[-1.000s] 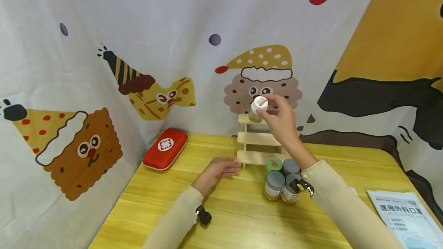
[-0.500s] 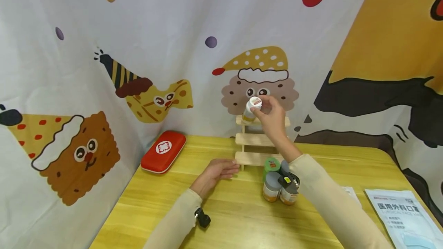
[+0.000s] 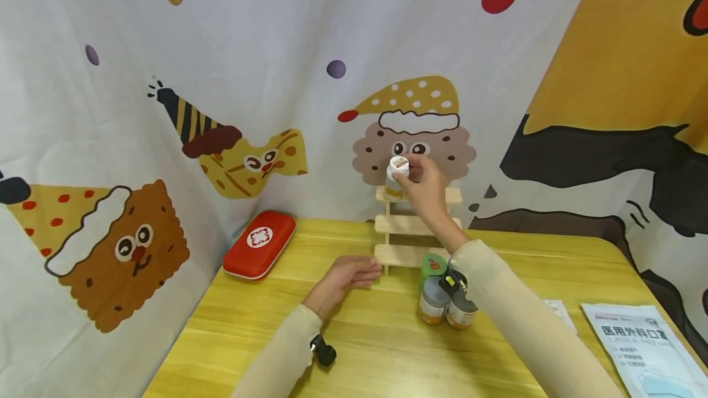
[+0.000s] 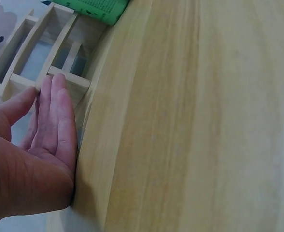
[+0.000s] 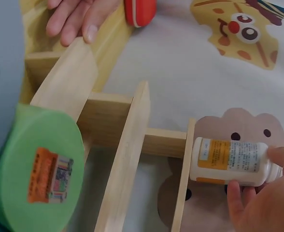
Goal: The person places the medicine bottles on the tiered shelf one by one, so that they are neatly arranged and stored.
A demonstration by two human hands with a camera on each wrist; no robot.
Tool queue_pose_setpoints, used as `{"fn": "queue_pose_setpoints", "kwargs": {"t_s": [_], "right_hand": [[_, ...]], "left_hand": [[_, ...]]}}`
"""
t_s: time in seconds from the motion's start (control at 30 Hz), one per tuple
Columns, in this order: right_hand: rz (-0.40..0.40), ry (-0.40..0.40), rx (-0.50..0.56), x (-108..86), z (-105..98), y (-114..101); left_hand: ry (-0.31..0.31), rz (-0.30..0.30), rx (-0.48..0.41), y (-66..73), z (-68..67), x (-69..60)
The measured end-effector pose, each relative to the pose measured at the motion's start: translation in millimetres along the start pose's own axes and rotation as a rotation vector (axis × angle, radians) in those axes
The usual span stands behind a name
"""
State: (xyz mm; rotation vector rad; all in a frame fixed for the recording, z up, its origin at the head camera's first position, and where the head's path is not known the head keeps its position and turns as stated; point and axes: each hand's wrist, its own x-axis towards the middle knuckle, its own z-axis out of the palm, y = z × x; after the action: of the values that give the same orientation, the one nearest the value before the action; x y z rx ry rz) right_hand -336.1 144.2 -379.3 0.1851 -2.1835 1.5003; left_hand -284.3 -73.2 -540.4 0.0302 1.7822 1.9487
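A white bottle with an orange and white label (image 3: 396,178) (image 5: 229,161) stands at the left end of the top tier of a small wooden rack (image 3: 402,255) (image 5: 118,174). My right hand (image 3: 429,188) (image 5: 267,193) pinches it near the cap between thumb and fingers. At the rack's lower left end, my left hand (image 3: 344,277) (image 4: 45,140) lies on its edge on the table, fingers straight, fingertips touching the bottom tier. Before the rack's right part stand a green-lidded jar (image 3: 434,265) (image 5: 40,169) and grey-lidded jars (image 3: 432,301), partly hidden by my right wrist.
On the table's left back lies a red case (image 3: 260,244) with a white emblem. A face mask packet (image 3: 644,349) lies at the right, with a small white packet (image 3: 560,314) beside it. A printed curtain (image 3: 276,29) hangs behind the table (image 3: 365,349).
My right hand has moved left along the top tier with the bottle, which was tilted and now stands upright. The left hand has stayed at the rack's side.
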Motion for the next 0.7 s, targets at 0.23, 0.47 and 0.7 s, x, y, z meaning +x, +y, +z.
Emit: {"fn": "queue_pose_setpoints", "kwargs": {"t_s": [0.23, 0.47, 0.7], "right_hand": [[-0.046, 0.032, -0.088, 1.6, 11, 8], [-0.083, 0.057, -0.088, 5.4, 16, 10], [-0.082, 0.082, -0.12, 8.9, 16, 9]], "left_hand": [[0.013, -0.015, 0.001, -5.0, -1.3, -3.8], [0.019, -0.001, -0.005, -4.6, -1.2, -2.2], [0.014, 0.023, 0.006, -2.6, -0.1, 1.9]]}}
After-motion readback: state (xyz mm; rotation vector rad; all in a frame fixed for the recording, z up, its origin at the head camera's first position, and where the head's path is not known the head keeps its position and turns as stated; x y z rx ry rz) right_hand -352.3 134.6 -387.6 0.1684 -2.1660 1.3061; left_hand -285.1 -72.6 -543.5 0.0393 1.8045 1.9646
